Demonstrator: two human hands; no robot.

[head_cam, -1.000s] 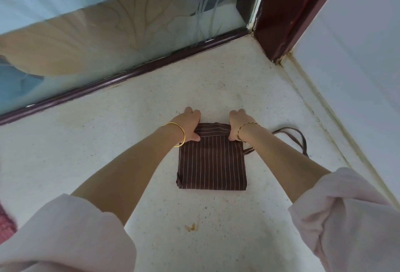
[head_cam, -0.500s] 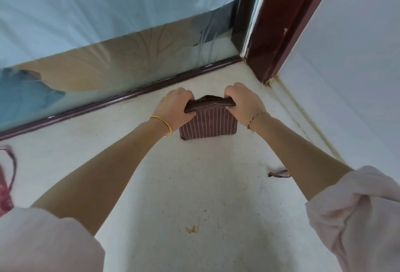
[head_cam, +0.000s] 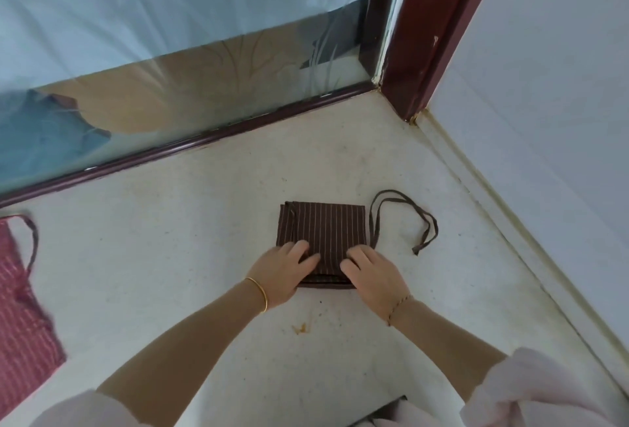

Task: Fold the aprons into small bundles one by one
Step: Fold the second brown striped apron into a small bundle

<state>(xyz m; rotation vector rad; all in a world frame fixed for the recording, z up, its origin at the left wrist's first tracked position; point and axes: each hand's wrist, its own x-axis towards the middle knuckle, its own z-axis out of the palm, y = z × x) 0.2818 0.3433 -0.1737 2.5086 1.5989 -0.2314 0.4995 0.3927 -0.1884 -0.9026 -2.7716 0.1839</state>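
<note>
Pressing apron (head_cam: 327,226) near edge: left hand (head_cam: 281,275), right hand (head_cam: 376,278).

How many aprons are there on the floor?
2. A brown striped apron lies folded in the middle of the view; a red apron lies at the left edge, partly cut off. More may be hidden outside the picture.

Soft even daylight, faint shadows, slightly soft focus, wide-angle bending at edges

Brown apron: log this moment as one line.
brown apron: folded square, on floor | left hand, right hand: on its near edge | strap: loose at right | red apron: at left
</note>
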